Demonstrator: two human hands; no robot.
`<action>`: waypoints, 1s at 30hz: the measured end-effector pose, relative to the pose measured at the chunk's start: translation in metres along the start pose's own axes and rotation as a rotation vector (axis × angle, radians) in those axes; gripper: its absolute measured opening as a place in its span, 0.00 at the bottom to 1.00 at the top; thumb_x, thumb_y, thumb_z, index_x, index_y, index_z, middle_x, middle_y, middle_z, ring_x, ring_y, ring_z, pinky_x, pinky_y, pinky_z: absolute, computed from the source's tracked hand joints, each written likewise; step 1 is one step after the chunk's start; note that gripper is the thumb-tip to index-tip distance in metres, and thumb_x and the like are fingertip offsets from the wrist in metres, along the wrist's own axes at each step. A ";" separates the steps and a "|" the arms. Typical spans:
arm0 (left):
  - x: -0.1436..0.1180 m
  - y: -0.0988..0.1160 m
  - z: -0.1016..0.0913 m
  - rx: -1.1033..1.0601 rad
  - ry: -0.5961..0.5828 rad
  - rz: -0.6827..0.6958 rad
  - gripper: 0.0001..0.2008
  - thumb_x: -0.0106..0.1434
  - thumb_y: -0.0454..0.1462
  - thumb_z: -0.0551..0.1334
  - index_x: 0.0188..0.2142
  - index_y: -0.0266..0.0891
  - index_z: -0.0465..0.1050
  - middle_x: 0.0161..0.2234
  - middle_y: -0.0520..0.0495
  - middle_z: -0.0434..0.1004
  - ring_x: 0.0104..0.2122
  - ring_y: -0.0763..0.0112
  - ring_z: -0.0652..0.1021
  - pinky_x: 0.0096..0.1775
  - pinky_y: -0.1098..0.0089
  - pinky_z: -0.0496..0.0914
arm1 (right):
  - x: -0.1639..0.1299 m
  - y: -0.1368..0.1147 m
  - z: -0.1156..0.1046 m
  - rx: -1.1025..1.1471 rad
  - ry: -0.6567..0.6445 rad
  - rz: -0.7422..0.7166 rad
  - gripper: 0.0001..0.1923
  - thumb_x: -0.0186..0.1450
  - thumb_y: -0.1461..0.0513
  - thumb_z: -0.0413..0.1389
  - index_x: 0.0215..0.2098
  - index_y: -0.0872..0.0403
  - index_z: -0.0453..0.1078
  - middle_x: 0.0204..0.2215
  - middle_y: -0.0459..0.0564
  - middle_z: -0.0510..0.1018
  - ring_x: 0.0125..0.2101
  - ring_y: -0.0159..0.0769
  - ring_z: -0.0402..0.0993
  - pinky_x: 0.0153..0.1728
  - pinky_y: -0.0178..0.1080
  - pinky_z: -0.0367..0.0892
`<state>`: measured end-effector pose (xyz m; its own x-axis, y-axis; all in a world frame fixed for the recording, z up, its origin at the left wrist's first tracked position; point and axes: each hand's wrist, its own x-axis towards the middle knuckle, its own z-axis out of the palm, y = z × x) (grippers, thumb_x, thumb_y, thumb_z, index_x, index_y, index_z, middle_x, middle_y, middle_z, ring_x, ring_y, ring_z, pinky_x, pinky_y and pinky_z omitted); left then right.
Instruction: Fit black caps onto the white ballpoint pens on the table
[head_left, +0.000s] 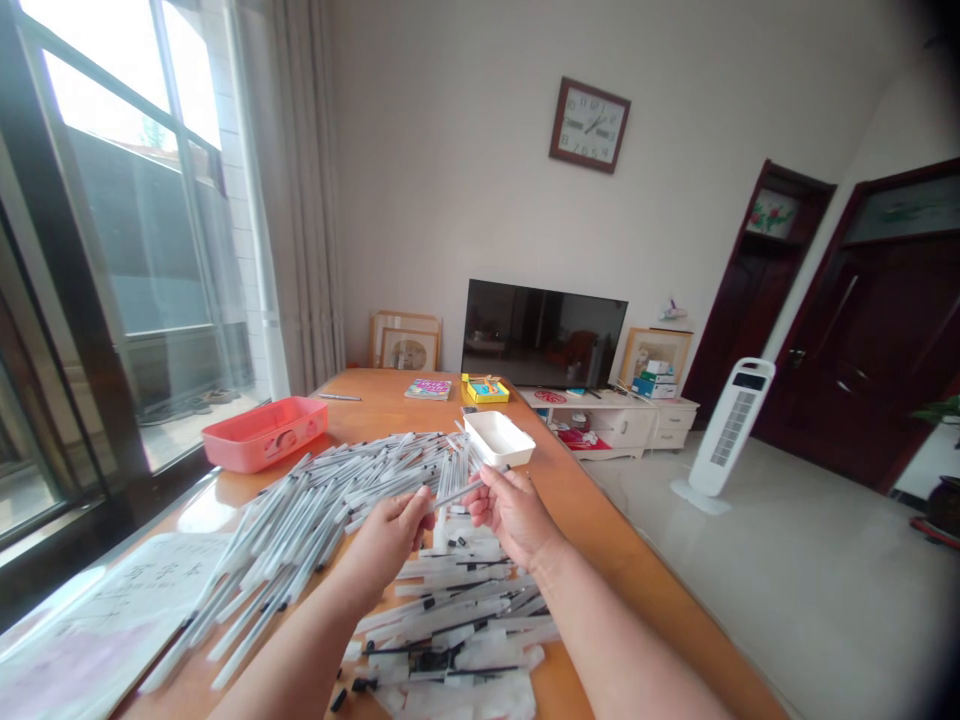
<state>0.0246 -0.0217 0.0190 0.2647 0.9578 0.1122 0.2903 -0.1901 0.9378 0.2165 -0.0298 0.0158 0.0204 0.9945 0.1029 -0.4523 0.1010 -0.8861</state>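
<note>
A slim pen with a whitish barrel and a dark end is held nearly level between my two hands. My left hand pinches its left end; the fingers of my right hand close around the right part. Beneath and to the left spreads a big heap of similar pens with black tips. Under my wrists lies a second pile of loose pen parts: pale barrels, dark thin pieces and small black caps. Just beyond my right hand stands a white tray.
A pink plastic box stands at the table's left edge. A writing booklet lies front left. Farther back are a magazine, a yellow box and a lone pen. Right of the table stands a white tower fan.
</note>
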 end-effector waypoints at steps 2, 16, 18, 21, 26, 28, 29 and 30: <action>-0.001 0.000 0.001 -0.040 -0.029 -0.013 0.27 0.67 0.58 0.50 0.25 0.40 0.68 0.18 0.53 0.64 0.21 0.71 0.66 0.27 0.70 0.61 | 0.001 0.002 -0.001 -0.024 0.019 -0.004 0.19 0.62 0.49 0.65 0.35 0.57 0.75 0.24 0.52 0.80 0.21 0.29 0.72 0.22 0.30 0.70; -0.003 0.000 -0.001 0.466 0.100 0.439 0.15 0.72 0.44 0.52 0.34 0.41 0.71 0.30 0.47 0.75 0.34 0.65 0.75 0.37 0.68 0.64 | 0.002 -0.002 -0.001 0.057 0.155 0.022 0.14 0.63 0.55 0.65 0.34 0.59 0.74 0.22 0.51 0.78 0.19 0.28 0.70 0.19 0.29 0.67; -0.004 0.000 -0.001 0.396 0.065 0.385 0.17 0.72 0.47 0.52 0.31 0.41 0.70 0.27 0.48 0.73 0.30 0.66 0.73 0.35 0.69 0.63 | 0.001 -0.003 -0.001 0.049 0.141 0.012 0.14 0.63 0.54 0.65 0.33 0.59 0.75 0.22 0.51 0.78 0.18 0.28 0.69 0.18 0.29 0.66; -0.003 0.000 0.002 0.212 -0.015 0.257 0.20 0.71 0.50 0.53 0.31 0.40 0.70 0.24 0.51 0.71 0.26 0.69 0.70 0.31 0.70 0.62 | 0.001 -0.005 -0.003 0.025 0.125 0.003 0.15 0.62 0.53 0.65 0.32 0.59 0.75 0.21 0.51 0.78 0.18 0.27 0.68 0.18 0.29 0.65; -0.005 0.003 0.005 -0.018 -0.116 0.082 0.22 0.70 0.54 0.53 0.30 0.40 0.69 0.19 0.55 0.65 0.21 0.73 0.64 0.27 0.72 0.58 | 0.000 -0.007 -0.005 -0.002 0.095 -0.003 0.17 0.61 0.51 0.66 0.32 0.58 0.75 0.21 0.50 0.78 0.17 0.27 0.67 0.17 0.28 0.63; -0.006 0.004 0.004 -0.088 -0.160 0.027 0.24 0.70 0.54 0.52 0.27 0.40 0.67 0.17 0.55 0.62 0.20 0.74 0.61 0.26 0.72 0.57 | 0.001 -0.007 -0.006 -0.004 0.081 -0.005 0.17 0.61 0.51 0.66 0.32 0.58 0.75 0.20 0.49 0.78 0.17 0.27 0.67 0.16 0.29 0.62; -0.007 0.004 0.004 -0.125 -0.182 0.000 0.24 0.70 0.54 0.52 0.26 0.40 0.65 0.17 0.56 0.61 0.19 0.74 0.60 0.26 0.71 0.56 | 0.001 -0.006 -0.006 -0.006 0.074 -0.006 0.18 0.61 0.51 0.66 0.32 0.58 0.75 0.20 0.49 0.78 0.16 0.27 0.67 0.16 0.29 0.62; -0.007 0.004 0.004 -0.160 -0.203 -0.026 0.24 0.69 0.55 0.52 0.25 0.41 0.64 0.16 0.56 0.59 0.19 0.74 0.58 0.26 0.71 0.56 | 0.002 -0.006 -0.006 -0.006 0.066 -0.006 0.18 0.61 0.51 0.66 0.33 0.58 0.74 0.20 0.49 0.77 0.16 0.27 0.67 0.16 0.29 0.62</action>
<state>0.0278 -0.0301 0.0208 0.4425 0.8961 0.0343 0.1546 -0.1139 0.9814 0.2249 -0.0284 0.0182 0.0826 0.9935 0.0785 -0.4463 0.1073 -0.8884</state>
